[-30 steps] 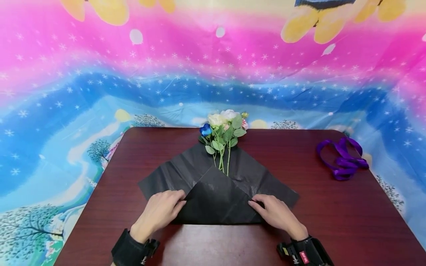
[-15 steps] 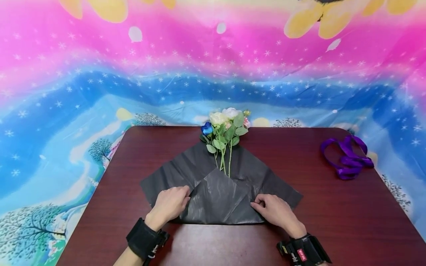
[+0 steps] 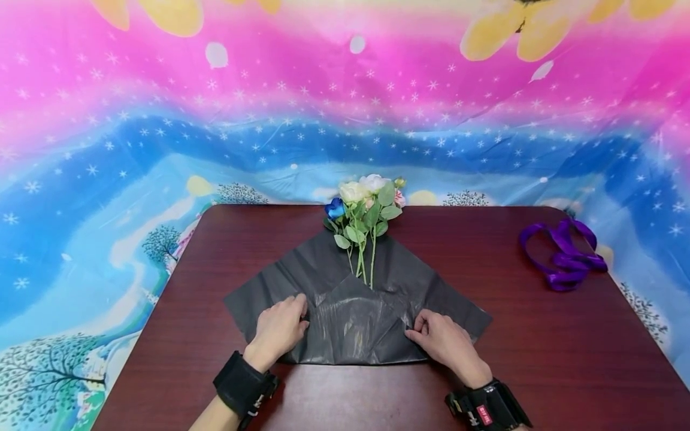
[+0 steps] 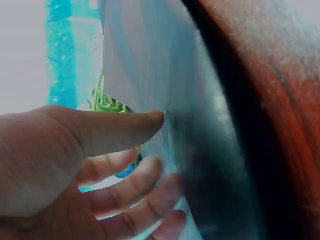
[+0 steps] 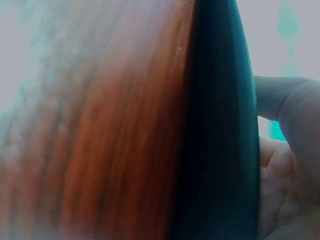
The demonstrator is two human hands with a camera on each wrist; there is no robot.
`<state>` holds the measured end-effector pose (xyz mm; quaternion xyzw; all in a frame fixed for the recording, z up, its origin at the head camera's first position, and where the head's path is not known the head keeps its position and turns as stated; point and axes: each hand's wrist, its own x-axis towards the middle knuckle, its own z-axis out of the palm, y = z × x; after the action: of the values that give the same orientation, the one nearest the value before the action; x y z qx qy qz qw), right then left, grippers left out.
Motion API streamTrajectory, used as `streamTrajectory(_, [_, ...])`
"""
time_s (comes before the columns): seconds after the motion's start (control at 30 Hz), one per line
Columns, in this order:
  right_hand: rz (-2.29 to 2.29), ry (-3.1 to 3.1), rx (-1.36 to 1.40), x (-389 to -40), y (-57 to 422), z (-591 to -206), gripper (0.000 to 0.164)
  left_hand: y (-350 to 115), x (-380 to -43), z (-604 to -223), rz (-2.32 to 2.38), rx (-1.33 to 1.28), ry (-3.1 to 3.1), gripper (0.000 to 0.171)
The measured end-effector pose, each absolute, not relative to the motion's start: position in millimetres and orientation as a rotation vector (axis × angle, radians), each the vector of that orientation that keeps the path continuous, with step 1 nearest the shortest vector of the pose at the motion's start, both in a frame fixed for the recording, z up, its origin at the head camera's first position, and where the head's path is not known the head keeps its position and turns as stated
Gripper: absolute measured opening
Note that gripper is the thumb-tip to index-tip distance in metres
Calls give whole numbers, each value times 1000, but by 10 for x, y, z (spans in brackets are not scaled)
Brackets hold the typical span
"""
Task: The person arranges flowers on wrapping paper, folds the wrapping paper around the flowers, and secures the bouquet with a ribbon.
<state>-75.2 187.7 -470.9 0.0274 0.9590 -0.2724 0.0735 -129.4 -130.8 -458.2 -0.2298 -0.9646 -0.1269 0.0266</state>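
A sheet of black wrapping paper (image 3: 345, 326) lies on the table, its near part folded up over the flower stems. Artificial flowers (image 3: 363, 197) in white, cream, blue and pink, with green leaves, rest on its far corner; their lower stems are hidden under the fold. At the fold's left side, my left hand (image 3: 279, 328) pinches the paper, and the thumb tip meets it in the left wrist view. My right hand (image 3: 447, 344) pinches the fold's right side, thumb and fingertips together. The right wrist view has the paper covering these fingertips, with part of the thumb (image 5: 285, 92) visible behind.
A loose coil of purple ribbon (image 3: 566, 257) lies near the right edge of the dark red wooden table (image 3: 539, 353). A printed cloth (image 3: 334, 131) with snowflakes hangs behind the table and down its sides. Both wrists wear black camera straps.
My left hand has shifted slightly right and up along the fold. The fold's tip has lowered a little, and its surface looks more creased. My right hand has hardly moved.
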Motion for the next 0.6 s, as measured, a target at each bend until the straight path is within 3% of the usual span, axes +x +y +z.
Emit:
streamTrajectory(0.4, [-652, 3051, -161, -739, 1781, -4711, 15, -1086, -1159, -4597, -307, -1133, -2781, 24])
streamTrajectory(0.6, [-584, 3081, -342, -666, 1544, -4633, 21, -936, -1073, -4560, -277, -1288, -2796, 20])
